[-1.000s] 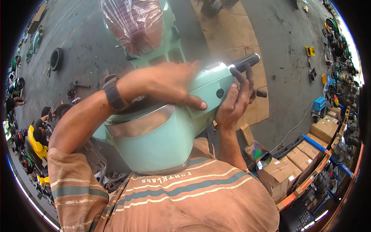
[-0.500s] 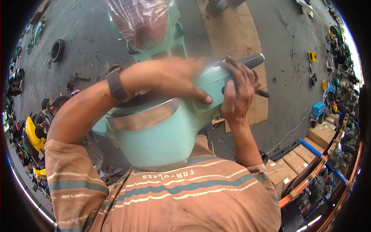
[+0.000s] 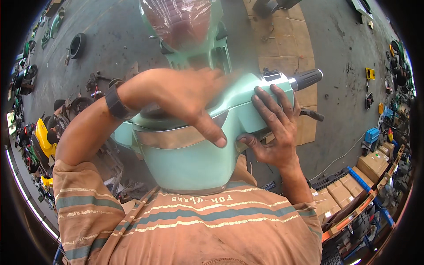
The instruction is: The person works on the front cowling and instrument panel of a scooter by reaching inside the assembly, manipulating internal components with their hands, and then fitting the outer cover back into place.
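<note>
A mint-green scooter handlebar cover [image 3: 190, 161] with a bronze-toned band stands close against my chest. My left hand [image 3: 192, 95] reaches across its top, palm down, fingers stretched out and partly blurred, thumb resting near the band's right end. At the cover's right arm, my right hand [image 3: 280, 132] clasps the housing, its spread fingers bent over the upper face and its thumb near the lower edge. Beyond that hand protrude a black rubber grip [image 3: 308, 79] and a dark lever [image 3: 312, 115]. A switch block [image 3: 271, 75] sits on top. My left hand hides the cover's middle.
Behind the handlebar is the scooter's plastic-wrapped maroon seat [image 3: 181, 20]. Flattened cardboard [image 3: 285, 44] lies on the grey floor. A loose tyre [image 3: 77, 46] and scattered parts are on the left. Cardboard boxes [image 3: 340, 194] and a blue bin [image 3: 372, 135] stand at the right.
My left hand has slid left and nearer me along the cover. My right hand has shifted off the grip end, its fingers now lower on the housing. The whole view has shifted slightly.
</note>
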The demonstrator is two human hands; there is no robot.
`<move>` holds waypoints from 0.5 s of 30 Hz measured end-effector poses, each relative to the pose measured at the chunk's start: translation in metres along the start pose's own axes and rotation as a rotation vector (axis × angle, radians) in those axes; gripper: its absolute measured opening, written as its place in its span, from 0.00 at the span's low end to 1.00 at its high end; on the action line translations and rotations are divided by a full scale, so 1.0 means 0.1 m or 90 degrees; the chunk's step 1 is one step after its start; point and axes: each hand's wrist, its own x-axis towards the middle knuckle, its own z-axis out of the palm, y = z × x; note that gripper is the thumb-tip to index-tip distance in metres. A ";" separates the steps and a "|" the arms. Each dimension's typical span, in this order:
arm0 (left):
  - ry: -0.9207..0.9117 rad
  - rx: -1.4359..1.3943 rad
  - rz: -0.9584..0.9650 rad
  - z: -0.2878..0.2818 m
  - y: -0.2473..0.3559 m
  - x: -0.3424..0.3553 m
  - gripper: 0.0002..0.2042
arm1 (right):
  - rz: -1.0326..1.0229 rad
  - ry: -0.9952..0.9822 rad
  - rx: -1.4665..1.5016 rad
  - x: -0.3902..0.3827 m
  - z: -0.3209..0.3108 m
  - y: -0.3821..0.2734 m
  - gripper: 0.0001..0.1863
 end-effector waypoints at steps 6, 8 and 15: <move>0.090 -0.035 -0.020 0.20 -0.15 -0.02 0.58 | 0.010 -0.029 -0.017 0.03 -0.03 -0.05 0.37; 0.145 -0.002 -0.047 0.19 0.02 -0.25 0.43 | 0.016 -0.045 -0.070 0.09 -0.12 -0.13 0.38; 1.052 -0.193 -0.154 1.30 -0.57 -1.95 0.21 | -0.084 -0.003 0.024 0.66 -0.11 -0.70 0.27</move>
